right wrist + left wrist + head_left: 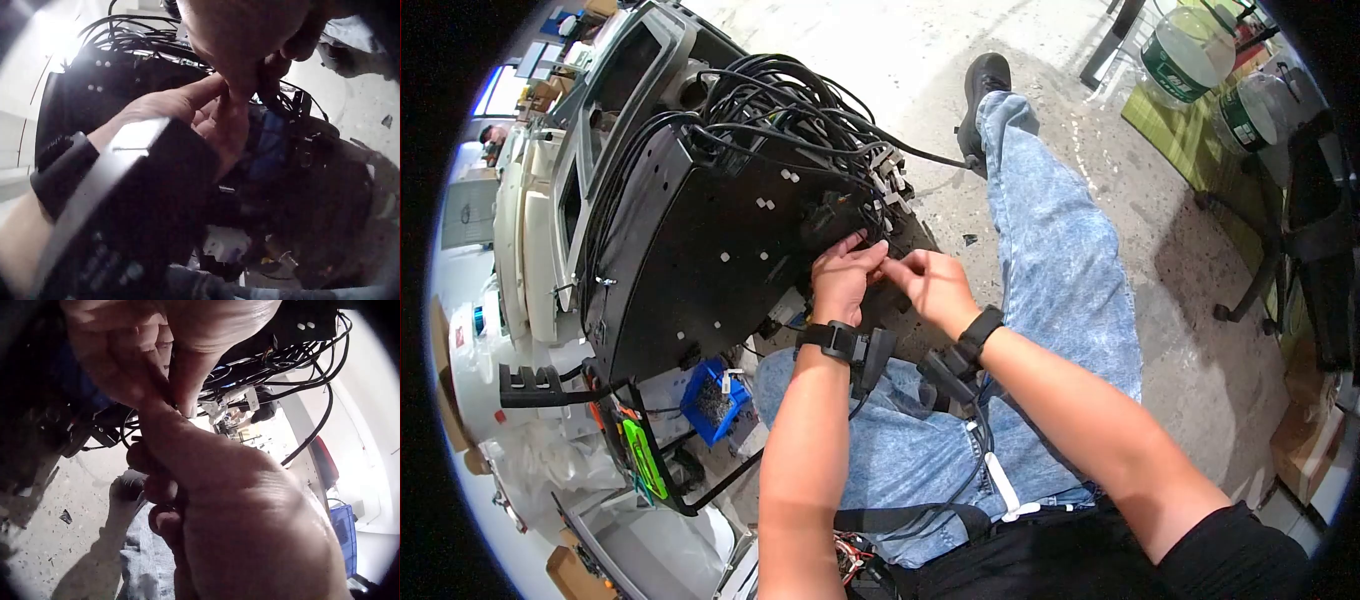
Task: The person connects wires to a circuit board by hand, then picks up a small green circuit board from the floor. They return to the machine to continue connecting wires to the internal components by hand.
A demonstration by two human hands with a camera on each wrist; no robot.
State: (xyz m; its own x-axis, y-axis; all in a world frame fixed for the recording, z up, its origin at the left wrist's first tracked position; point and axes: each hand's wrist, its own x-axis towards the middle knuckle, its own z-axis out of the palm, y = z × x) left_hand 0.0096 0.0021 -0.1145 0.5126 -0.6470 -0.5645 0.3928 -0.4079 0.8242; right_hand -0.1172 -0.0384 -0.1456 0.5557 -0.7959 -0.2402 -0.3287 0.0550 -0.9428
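Black machine housing (700,260) tilted over lap, cable bundle (790,100) on top. Left hand (845,275) and right hand (935,285) meet at its edge, fingers curled, pinching something small; item itself too hidden to tell.

Head view steeply downward from above; both wrist views close-up, sharing the cable bundle (800,110).

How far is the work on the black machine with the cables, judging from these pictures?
Done: the black panel sits on the machine, its white fasteners showing. In hand: the left hand and right hand meet fingertip to fingertip at the panel's edge, under the cable bundle; what they pinch is hidden. Left: the cables hang loose and untied, and the blue bin of small parts stands below.
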